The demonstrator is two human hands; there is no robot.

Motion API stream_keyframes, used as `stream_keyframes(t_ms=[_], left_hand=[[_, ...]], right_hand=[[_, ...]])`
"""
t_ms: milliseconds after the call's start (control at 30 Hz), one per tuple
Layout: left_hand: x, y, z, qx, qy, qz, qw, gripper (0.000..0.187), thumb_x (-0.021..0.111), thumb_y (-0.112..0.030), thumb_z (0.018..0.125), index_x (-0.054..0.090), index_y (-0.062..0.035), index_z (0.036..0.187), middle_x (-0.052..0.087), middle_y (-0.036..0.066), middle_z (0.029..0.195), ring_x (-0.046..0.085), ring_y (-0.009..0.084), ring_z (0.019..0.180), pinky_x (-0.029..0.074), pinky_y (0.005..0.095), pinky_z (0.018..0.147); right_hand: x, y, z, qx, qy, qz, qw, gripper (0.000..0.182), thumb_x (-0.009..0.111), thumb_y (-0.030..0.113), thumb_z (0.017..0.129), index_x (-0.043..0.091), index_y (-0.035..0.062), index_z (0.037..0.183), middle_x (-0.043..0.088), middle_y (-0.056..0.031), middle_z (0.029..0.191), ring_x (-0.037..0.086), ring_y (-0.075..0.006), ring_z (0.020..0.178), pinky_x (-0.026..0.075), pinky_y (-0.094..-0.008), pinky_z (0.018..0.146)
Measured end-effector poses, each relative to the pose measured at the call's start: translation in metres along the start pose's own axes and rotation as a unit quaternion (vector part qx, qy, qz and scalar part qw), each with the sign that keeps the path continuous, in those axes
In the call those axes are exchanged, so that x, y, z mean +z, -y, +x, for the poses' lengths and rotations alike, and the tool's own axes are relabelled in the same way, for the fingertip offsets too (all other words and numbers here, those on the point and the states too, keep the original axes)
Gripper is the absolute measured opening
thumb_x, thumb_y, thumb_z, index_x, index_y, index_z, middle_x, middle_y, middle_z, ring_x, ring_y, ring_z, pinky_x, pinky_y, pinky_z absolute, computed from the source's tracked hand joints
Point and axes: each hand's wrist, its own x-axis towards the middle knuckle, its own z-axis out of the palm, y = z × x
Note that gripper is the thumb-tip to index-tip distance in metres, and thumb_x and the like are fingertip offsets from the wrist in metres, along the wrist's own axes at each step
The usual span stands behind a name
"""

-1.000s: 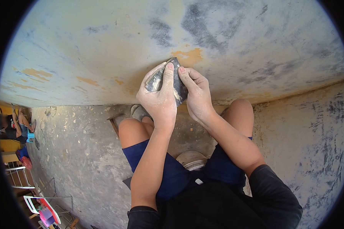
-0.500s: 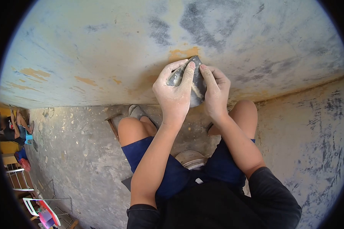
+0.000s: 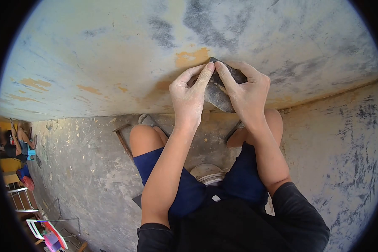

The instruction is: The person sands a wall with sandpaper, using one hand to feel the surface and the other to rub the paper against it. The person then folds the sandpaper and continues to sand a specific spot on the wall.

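Observation:
A dark grey sheet of sandpaper (image 3: pixel 218 95), dusted with pale powder, is held up close to the wall, with a corner pointing up and an edge hanging down. My left hand (image 3: pixel 191 92) pinches the top corner between thumb and bent fingers. On the other side, my right hand (image 3: pixel 248 88) grips the same corner, thumb in front and fingers behind the sheet. The thumb tips nearly touch each other. White dust coats both hands. Just above is a tan bare patch (image 3: pixel 192 56) on the smeared grey-white wall (image 3: pixel 113 54).
A hammer-like tool (image 3: pixel 122 139) lies on the stained floor (image 3: pixel 88 159) beside my left knee. Between my thighs is a round pale bucket or seat (image 3: pixel 207 173). At far left, another person (image 3: pixel 21 138) sits near a blue stool (image 3: pixel 31 154) and a white metal rack (image 3: pixel 22 199).
My right hand has shifted right and now covers more of the sandpaper. The sheet has turned in my hands, and my thumbs have come together at its top corner.

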Motion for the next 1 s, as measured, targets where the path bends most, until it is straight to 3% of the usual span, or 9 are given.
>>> stream_keyframes(t_ms=[167,267,467,567,700,800,867,933,1000], left_hand=[[0.003,0.004,0.000,-0.050,0.006,-0.068,0.996,0.025,0.076,-0.012,0.101,0.076,0.0058,0.119,0.077,0.008,0.110,0.068,0.0092,0.100,0.053,0.0238,0.091],[0.003,0.003,-0.001,-0.068,0.012,-0.082,0.994,0.026,0.076,-0.013,0.102,0.076,0.0058,0.120,0.077,0.008,0.111,0.068,0.0095,0.101,0.054,0.0239,0.092],[-0.001,0.004,0.000,-0.067,0.025,-0.074,0.995,0.026,0.076,-0.013,0.102,0.076,0.0061,0.119,0.076,0.009,0.111,0.068,0.0101,0.103,0.053,0.0243,0.092],[0.000,0.005,0.001,-0.063,0.024,-0.068,0.995,0.025,0.076,-0.012,0.101,0.076,0.0059,0.119,0.076,0.009,0.111,0.068,0.0104,0.103,0.053,0.0243,0.092],[-0.001,0.003,-0.001,-0.046,0.005,-0.054,0.997,0.024,0.080,-0.016,0.099,0.077,0.0057,0.111,0.076,0.007,0.106,0.067,0.0089,0.096,0.053,0.0228,0.087],[-0.009,0.004,-0.007,0.002,-0.079,0.068,0.995,0.029,0.086,-0.021,0.094,0.074,0.0034,0.103,0.072,0.006,0.099,0.065,0.0121,0.094,0.052,0.0274,0.089],[-0.024,0.006,-0.005,0.222,-0.165,0.325,0.904,0.044,0.092,-0.027,0.087,0.066,-0.0001,0.109,0.065,0.008,0.107,0.061,0.0188,0.105,0.049,0.0350,0.095],[-0.034,-0.003,0.001,0.319,-0.190,0.414,0.831,0.068,0.097,-0.030,0.080,0.056,-0.0016,0.126,0.052,0.015,0.129,0.049,0.0302,0.127,0.045,0.0460,0.105],[-0.039,-0.013,0.005,0.353,-0.205,0.461,0.788,0.078,0.098,-0.033,0.078,0.051,-0.0015,0.133,0.045,0.019,0.137,0.043,0.0336,0.132,0.045,0.0494,0.105]], right_hand=[[-0.002,0.003,0.006,-0.118,-0.019,-0.071,0.990,0.014,0.081,0.016,0.088,0.083,0.0021,0.093,0.077,-0.0160,0.078,0.074,-0.0255,0.064,0.053,-0.0316,0.061],[-0.008,0.013,0.006,-0.087,0.024,-0.112,0.990,0.018,0.082,0.013,0.090,0.082,-0.0009,0.101,0.081,-0.0158,0.087,0.078,-0.0173,0.075,0.058,-0.0286,0.070],[-0.010,0.010,0.009,-0.104,0.025,-0.099,0.989,0.020,0.082,0.013,0.090,0.083,-0.0006,0.105,0.081,-0.0160,0.088,0.078,-0.0150,0.075,0.058,-0.0279,0.069],[-0.008,0.007,0.012,-0.076,0.023,-0.067,0.995,0.017,0.082,0.016,0.088,0.084,0.0018,0.098,0.080,-0.0162,0.086,0.079,-0.0241,0.073,0.058,-0.0289,0.067],[-0.007,0.006,0.013,-0.075,0.029,-0.050,0.996,0.017,0.082,0.016,0.088,0.084,0.0019,0.098,0.080,-0.0162,0.086,0.079,-0.0235,0.073,0.058,-0.0292,0.067],[-0.007,0.004,0.014,-0.058,0.029,-0.041,0.997,0.017,0.082,0.016,0.088,0.084,0.0018,0.097,0.080,-0.0160,0.085,0.079,-0.0235,0.072,0.058,-0.0297,0.067],[-0.005,0.006,0.013,-0.067,0.023,-0.039,0.997,0.017,0.082,0.016,0.088,0.084,0.0016,0.096,0.080,-0.0161,0.083,0.078,-0.0236,0.071,0.058,-0.0303,0.066],[-0.004,0.007,0.012,-0.062,0.023,-0.038,0.997,0.017,0.082,0.016,0.088,0.084,0.0015,0.095,0.079,-0.0161,0.083,0.078,-0.0236,0.070,0.058,-0.0304,0.066],[-0.003,0.007,0.012,-0.057,0.024,-0.039,0.997,0.017,0.082,0.016,0.088,0.084,0.0015,0.095,0.079,-0.0161,0.082,0.078,-0.0237,0.070,0.058,-0.0306,0.066]])
